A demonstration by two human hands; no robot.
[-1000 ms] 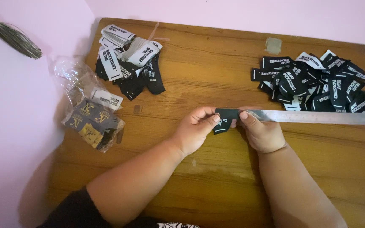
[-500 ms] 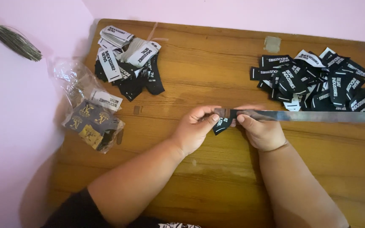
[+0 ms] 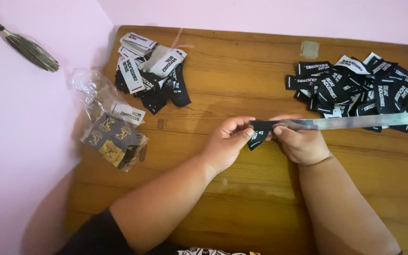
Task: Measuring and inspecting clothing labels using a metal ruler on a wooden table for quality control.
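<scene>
My left hand (image 3: 227,141) and my right hand (image 3: 301,141) meet over the middle of a wooden table (image 3: 242,198). Between their fingertips is a small black woven label (image 3: 259,132), bent over the end of a long flat metal ruler (image 3: 360,122). The ruler runs from my right hand out to the right edge of the view. My left thumb and fingers pinch the label's left end, while my right fingers press the label against the ruler.
A heap of black and white labels (image 3: 360,87) lies at the back right, partly under the ruler. A smaller stack of labels (image 3: 152,71) sits at the back left. A clear plastic bag of dark labels (image 3: 112,137) rests by the pink wall (image 3: 20,141). A tassel (image 3: 27,47) hangs there.
Both hands stay in place; the fingers have shifted slightly on the label at the ruler's end, and more of it hangs down below the ruler.
</scene>
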